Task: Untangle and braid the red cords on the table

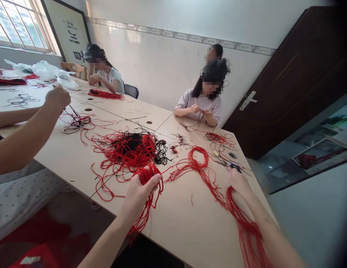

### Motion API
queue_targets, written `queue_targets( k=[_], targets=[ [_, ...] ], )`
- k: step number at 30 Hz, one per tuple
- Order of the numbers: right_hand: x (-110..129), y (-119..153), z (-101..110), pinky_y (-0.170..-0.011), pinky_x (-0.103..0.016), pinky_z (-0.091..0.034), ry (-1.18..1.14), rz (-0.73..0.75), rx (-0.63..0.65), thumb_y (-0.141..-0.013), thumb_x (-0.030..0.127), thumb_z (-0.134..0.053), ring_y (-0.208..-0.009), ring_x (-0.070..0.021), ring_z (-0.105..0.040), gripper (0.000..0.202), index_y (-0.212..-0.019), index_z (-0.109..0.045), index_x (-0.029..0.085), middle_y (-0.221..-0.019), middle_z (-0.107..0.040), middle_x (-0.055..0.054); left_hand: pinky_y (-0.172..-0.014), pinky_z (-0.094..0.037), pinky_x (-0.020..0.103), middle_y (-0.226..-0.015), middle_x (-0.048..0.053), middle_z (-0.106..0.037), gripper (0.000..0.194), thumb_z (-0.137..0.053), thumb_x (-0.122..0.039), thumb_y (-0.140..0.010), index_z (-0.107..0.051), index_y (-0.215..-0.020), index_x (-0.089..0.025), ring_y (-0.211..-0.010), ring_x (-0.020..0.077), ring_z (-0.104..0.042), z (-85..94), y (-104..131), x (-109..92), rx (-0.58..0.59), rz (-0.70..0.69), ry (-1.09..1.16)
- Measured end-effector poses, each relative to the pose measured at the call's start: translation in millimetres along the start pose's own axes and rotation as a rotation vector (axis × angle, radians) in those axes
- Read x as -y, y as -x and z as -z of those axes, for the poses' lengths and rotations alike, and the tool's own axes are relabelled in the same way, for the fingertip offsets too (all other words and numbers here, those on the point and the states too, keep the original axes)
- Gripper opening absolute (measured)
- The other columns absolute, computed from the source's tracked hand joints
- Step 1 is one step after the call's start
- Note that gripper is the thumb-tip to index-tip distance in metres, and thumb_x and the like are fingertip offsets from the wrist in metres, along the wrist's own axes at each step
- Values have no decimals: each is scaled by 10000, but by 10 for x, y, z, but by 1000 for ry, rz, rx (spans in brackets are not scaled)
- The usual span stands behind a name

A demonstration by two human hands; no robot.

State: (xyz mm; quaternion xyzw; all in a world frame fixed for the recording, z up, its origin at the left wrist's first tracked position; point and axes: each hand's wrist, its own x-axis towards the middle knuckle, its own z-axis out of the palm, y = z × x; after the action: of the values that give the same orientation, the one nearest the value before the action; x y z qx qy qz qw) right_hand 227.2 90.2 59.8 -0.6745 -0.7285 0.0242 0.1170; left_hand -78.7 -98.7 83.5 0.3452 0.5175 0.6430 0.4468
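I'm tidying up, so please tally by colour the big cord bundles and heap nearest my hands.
Red: 3 (held bundle in left hand, looped bundle, trailing bundle at right hand)
Red-and-black: 1 (tangled heap)
Total: 4

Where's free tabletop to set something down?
Best: near stretch of pale tabletop between the left hand with bunched red cords and the long, thin red cords at the right hand; just a short red scrap there. Crowded: the tangled red-and-black cord heap and around the black-handled metal scissors.
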Motion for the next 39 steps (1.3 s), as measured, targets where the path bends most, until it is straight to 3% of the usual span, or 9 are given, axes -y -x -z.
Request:
queue_targets(
  k=[4, 6, 8, 12, 15, 21, 34, 39],
  targets=[
    [344, 455, 96, -518, -243, -411, -337, 102, 229, -879, 275, -302, -567, -129, -515, 330, -969, -586, 135, -677, -550, -32, -587, -366, 191, -645, -30, -490, 274, -651, -405, -759, -564, -750, -145, -608, 81, -438, -10, -10, 55, -36, -1, -73],
    [567, 726, 109, -494, -239, -373, -893, 164, 538, -833, 253, -339, -535, -115, -465, 242, -885, -546, 139, -640, -490, -9, -652, -401, 208, -691, -9, -554, 260, -649, -393, -762, -606, -799, -140, -665, 102, -499, -31, -17, 65, -25, -1, -92],
    [789, 947, 119, -479, -225, -331, -1250, 176, 736, -789, 233, -419, -514, -92, -421, 121, -768, -501, 146, -625, -458, 6, -691, -423, 227, -731, 11, -600, 260, -647, -388, -762, -626, -828, -137, -712, 125, -542, -46, -22, 61, -8, 8, -94],
    [1136, 1168, 181, -421, -189, -203, -1319, 235, 942, -834, 384, -527, -435, -42, -241, 241, -813, -514, 145, -535, -306, 83, -708, -443, 232, -756, 19, -641, 235, -654, -361, -761, -640, -837, -140, -732, 136, -579, -25, -20, 59, 3, -11, -88],
    [1300, 1204, 241, -373, -175, -149, -1263, 246, 998, -823, 543, -513, -398, -35, -163, 382, -779, -488, 165, -481, -230, 111, -702, -445, 225, -758, 12, -644, 219, -655, -351, -767, -648, -853, -149, -727, 131, -583, 18, -3, 74, 14, -24, -75],
    [1456, 1232, 301, -304, -144, -76, -1291, 41, 1187, -760, 641, -499, -351, -23, -78, 464, -684, -375, 200, -447, -191, 129, -810, -450, 272, -904, 33, -651, 251, -676, -337, -753, -641, -934, -168, -867, 172, -600, 57, 47, 55, 73, -42, 6],
    [1540, 1250, 383, -295, -135, -81, -1306, 37, 1163, -754, 620, -517, -348, -17, -76, 463, -657, -346, 201, -448, -191, 127, -738, -460, 259, -790, 30, -657, 271, -687, -336, -733, -641, -931, -156, -758, 155, -604, 32, 95, -12, 123, -11, -12],
    [1519, 1251, 360, -297, -137, -84, -1313, 39, 1172, -762, 607, -527, -354, -16, -72, 460, -651, -346, 199, -456, -191, 125, -751, -458, 258, -912, 59, -665, 271, -660, -338, -759, -657, -966, -162, -837, 177, -610, 48, 101, 5, 175, -25, -14]
  ],
)
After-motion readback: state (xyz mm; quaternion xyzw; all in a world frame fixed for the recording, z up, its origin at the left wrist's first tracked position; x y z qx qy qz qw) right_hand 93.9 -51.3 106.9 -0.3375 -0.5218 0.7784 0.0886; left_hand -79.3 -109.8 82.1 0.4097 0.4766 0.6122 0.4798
